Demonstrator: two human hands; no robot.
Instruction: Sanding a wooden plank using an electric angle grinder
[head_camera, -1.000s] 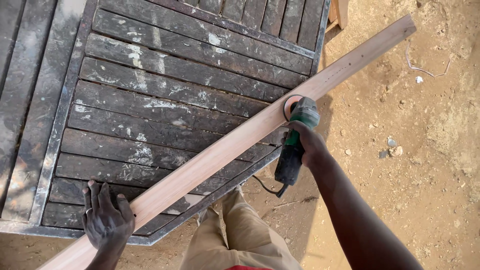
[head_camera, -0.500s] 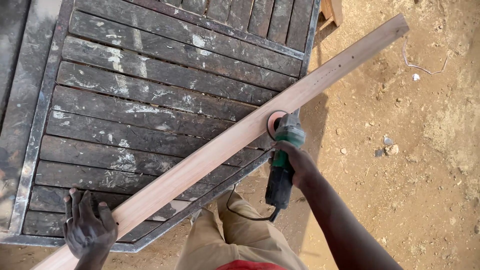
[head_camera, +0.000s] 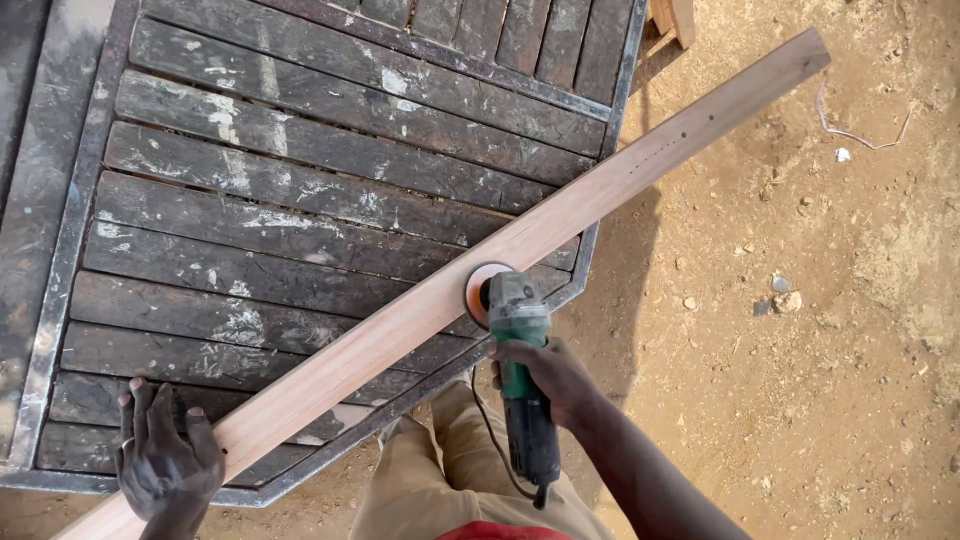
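A long pale wooden board (head_camera: 560, 225) lies diagonally across a dark slatted work table (head_camera: 280, 180), its far end overhanging the sandy ground. My right hand (head_camera: 550, 380) grips a green and black angle grinder (head_camera: 522, 375). The grinder's orange sanding disc (head_camera: 478, 293) presses against the board's near edge, about at its middle. My left hand (head_camera: 165, 460) lies flat on the board's near end at the table's front corner, holding it down.
The table has a metal frame (head_camera: 610, 110) and worn planks with pale smears. Sandy ground (head_camera: 800, 350) with small stones lies to the right. A wooden piece (head_camera: 672, 18) stands at the top. My tan trousers (head_camera: 430, 480) show below.
The grinder and my right hand have slid down the board toward its near end. My left hand has stayed on the board's near end.
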